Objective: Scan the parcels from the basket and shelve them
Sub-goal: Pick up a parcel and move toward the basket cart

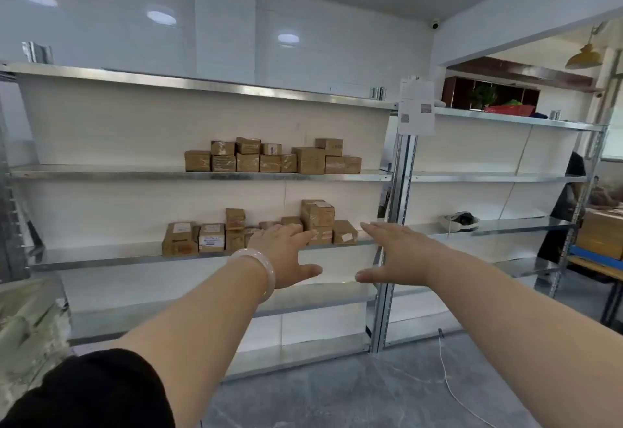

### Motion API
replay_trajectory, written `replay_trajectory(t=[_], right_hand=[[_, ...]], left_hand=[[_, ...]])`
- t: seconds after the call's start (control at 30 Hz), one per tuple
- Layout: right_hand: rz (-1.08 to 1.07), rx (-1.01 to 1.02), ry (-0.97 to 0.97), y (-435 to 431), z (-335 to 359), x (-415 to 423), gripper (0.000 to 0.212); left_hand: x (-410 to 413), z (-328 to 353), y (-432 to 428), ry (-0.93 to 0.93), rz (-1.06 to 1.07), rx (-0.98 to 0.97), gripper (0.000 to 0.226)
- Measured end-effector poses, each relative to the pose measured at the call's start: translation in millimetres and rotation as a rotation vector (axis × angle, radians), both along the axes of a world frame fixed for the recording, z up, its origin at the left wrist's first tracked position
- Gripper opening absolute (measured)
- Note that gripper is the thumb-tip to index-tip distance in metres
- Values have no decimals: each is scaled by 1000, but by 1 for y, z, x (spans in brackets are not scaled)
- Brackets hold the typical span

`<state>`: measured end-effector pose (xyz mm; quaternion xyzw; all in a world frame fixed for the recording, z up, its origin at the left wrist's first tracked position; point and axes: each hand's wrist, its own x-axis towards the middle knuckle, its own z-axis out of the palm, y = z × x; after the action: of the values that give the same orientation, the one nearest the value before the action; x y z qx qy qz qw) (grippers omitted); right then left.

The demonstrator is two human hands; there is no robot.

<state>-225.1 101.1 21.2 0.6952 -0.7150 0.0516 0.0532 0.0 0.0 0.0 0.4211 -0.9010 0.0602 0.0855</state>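
Lower left of frame we see a blurred pale-green bundle point(30, 323); we cannot tell if it is the basket. At centre is the metal shelf point(101, 256), dull galvanised boards with a white back panel. The lower row of parcels point(211, 238), small taped brown cardboard boxes, some white-labelled, runs left to right along its board, with a second row point(269, 159) one board up. The left hand point(286, 255), pale bangle point(269, 276) at the wrist, is flat, fingers straight, holding nothing. Its fingertips overlap the lower row; contact is unclear. The right hand point(401, 252) is likewise flat and empty, before the bare stretch past the row's right end. We judge the left hand nearer the parcels.
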Motion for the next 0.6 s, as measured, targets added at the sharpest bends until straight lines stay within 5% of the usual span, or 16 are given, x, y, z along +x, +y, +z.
replay_trajectory(t=[0.6], right_hand=[[-101,65,-7,-133,-50,-146,99]], left_hand=[[-174,-45,-159,-64,-75,23,79]])
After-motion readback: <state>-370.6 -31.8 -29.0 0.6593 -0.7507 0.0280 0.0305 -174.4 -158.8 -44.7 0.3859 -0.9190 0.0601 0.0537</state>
